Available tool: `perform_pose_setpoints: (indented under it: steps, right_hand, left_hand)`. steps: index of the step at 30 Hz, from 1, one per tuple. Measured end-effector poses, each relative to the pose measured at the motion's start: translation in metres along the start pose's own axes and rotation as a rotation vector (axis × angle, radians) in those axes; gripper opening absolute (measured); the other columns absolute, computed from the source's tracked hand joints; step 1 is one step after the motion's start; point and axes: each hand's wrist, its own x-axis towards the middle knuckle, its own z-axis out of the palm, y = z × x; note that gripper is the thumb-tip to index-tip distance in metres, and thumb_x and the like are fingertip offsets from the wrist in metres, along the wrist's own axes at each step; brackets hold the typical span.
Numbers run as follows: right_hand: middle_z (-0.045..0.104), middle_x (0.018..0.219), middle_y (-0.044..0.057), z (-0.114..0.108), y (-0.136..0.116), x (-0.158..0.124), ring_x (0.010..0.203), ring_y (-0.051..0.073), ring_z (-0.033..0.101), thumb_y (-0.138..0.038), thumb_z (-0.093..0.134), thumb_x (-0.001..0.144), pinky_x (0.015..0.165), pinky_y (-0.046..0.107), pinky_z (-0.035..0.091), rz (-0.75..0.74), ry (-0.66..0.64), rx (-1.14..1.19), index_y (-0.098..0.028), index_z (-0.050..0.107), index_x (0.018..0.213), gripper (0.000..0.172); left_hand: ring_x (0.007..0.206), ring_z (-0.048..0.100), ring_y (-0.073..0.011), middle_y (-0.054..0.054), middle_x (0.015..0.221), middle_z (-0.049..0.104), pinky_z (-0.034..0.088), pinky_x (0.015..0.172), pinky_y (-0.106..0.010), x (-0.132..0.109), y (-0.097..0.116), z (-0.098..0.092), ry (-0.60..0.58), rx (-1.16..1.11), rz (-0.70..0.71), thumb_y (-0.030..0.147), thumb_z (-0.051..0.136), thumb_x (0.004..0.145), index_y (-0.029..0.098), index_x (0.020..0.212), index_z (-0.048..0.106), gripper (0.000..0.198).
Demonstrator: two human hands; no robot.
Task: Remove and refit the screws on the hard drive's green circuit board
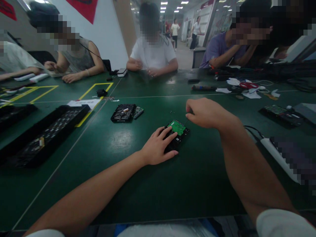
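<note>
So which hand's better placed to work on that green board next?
Probably the right hand: it holds a thin tool near the right edge of the green board, while the left hand lies across its left side.

Black drive (181, 140), green circuit board (178, 126) uppermost, lying flat on table (118, 177)

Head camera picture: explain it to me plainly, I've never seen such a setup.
There is no machine here, just a person working bare-handed. The camera sits on that person's head, looking forward and down. On the green table, the left hand rests spread on a hard drive with a green circuit board. The right hand grips what looks like a thin screwdriver near the drive's edge. To the left stands a long black tray.
</note>
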Motion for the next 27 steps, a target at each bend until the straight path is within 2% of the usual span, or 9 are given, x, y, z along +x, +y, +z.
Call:
perform_pose_setpoints:
  steps: [6, 10, 13, 15, 20, 27]
  right_hand:
    - [0.079, 0.096, 0.015, 0.0019, 0.0028, 0.0023, 0.088, 0.031, 0.072, -0.042, 0.059, 0.1, 0.072, 0.037, 0.047, 0.049, 0.003, 0.021, -0.018, 0.073, 0.107, 0.029]
    - [0.08, 0.1, 0.01, 0.0008, 0.0054, 0.0019, 0.093, 0.027, 0.072, -0.025, 0.066, 0.094, 0.078, 0.033, 0.046, -0.11, 0.019, 0.083, -0.019, 0.074, 0.102, 0.014]
    - [0.08, 0.104, 0.008, 0.0012, 0.0057, 0.0019, 0.094, 0.024, 0.071, -0.014, 0.064, 0.088, 0.079, 0.031, 0.046, -0.235, 0.006, 0.134, -0.019, 0.075, 0.102, 0.018]
    - [0.08, 0.105, 0.008, 0.0027, 0.0055, 0.0024, 0.093, 0.023, 0.071, -0.012, 0.062, 0.087, 0.079, 0.03, 0.046, -0.26, -0.012, 0.152, -0.018, 0.075, 0.104, 0.022]
    - [0.079, 0.111, 0.012, 0.0051, 0.0061, 0.0031, 0.099, 0.027, 0.072, -0.018, 0.062, 0.09, 0.08, 0.033, 0.047, -0.159, 0.028, 0.099, -0.016, 0.073, 0.111, 0.024]
    - [0.08, 0.099, 0.015, 0.0024, 0.0033, 0.0031, 0.091, 0.032, 0.074, -0.038, 0.062, 0.098, 0.072, 0.037, 0.047, 0.022, 0.001, -0.029, -0.018, 0.076, 0.106, 0.025]
  left_hand:
    - [0.157, 0.029, -0.0457, -0.013, 0.174, 0.032, 0.034, 0.127, -0.066, -0.0001, -0.0009, -0.0001, -0.003, 0.005, 0.008, 0.074, 0.056, 0.098, 0.027, 0.167, 0.041, 0.085]
    - [0.157, 0.029, -0.0458, -0.013, 0.174, 0.031, 0.033, 0.127, -0.067, 0.0, -0.0009, -0.0003, -0.001, -0.001, 0.008, 0.073, 0.058, 0.098, 0.028, 0.167, 0.04, 0.085]
    - [0.157, 0.029, -0.046, -0.013, 0.174, 0.031, 0.034, 0.126, -0.067, 0.0001, -0.0007, -0.0004, -0.007, 0.0, 0.005, 0.073, 0.058, 0.098, 0.028, 0.167, 0.04, 0.084]
    - [0.157, 0.029, -0.0462, -0.014, 0.174, 0.032, 0.034, 0.126, -0.067, 0.0002, -0.0006, -0.0003, -0.006, 0.003, 0.003, 0.073, 0.058, 0.098, 0.027, 0.166, 0.041, 0.085]
    - [0.156, 0.03, -0.0461, -0.014, 0.174, 0.032, 0.034, 0.126, -0.066, 0.0, 0.0, -0.0003, -0.003, 0.005, 0.003, 0.073, 0.058, 0.098, 0.026, 0.166, 0.042, 0.084]
    - [0.156, 0.03, -0.047, -0.014, 0.174, 0.032, 0.035, 0.125, -0.068, -0.0003, -0.0015, 0.0006, -0.001, -0.003, 0.004, 0.073, 0.058, 0.098, 0.027, 0.166, 0.041, 0.084]
